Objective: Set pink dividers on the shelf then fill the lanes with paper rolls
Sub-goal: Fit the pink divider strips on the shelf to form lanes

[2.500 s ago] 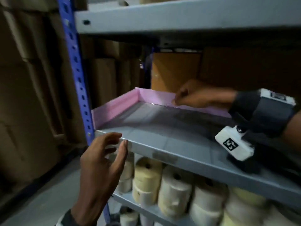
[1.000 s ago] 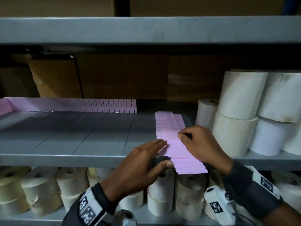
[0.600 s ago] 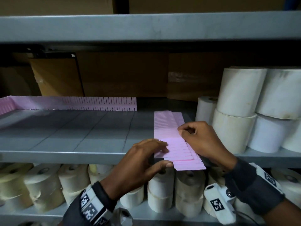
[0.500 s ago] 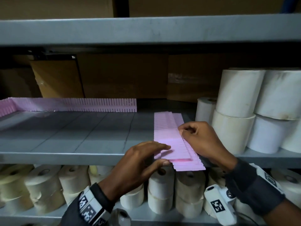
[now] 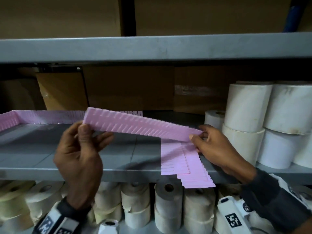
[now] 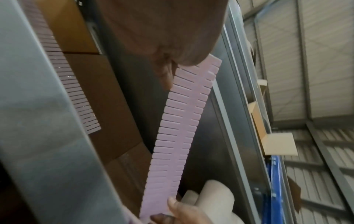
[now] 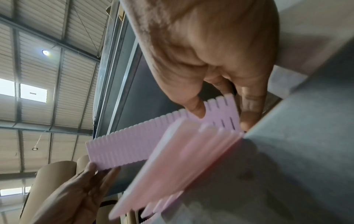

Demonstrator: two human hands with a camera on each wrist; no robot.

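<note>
A long pink slotted divider [image 5: 140,125] hangs above the grey shelf [image 5: 50,171], held level between both hands. My left hand [image 5: 81,130] pinches its left end and my right hand [image 5: 199,135] pinches its right end. The same strip [image 6: 178,133] fills the left wrist view and also shows in the right wrist view as a notched pink strip [image 7: 145,142]. A stack of pink dividers [image 5: 182,162] lies flat on the shelf, overhanging its front edge. Two dividers [image 5: 50,117] stand along the shelf's back and left side. White paper rolls [image 5: 249,112] are stacked at the right.
More paper rolls [image 5: 135,203] crowd the lower shelf. Brown cartons [image 5: 128,88] stand behind the shelf. Another grey shelf [image 5: 152,48] runs low overhead. The shelf surface [image 5: 33,146] left of the stack is bare.
Both hands have lifted one divider off the flat stack and turned it sideways, held by its ends above the shelf. Before that, the view swung right from the shelf's left corner.
</note>
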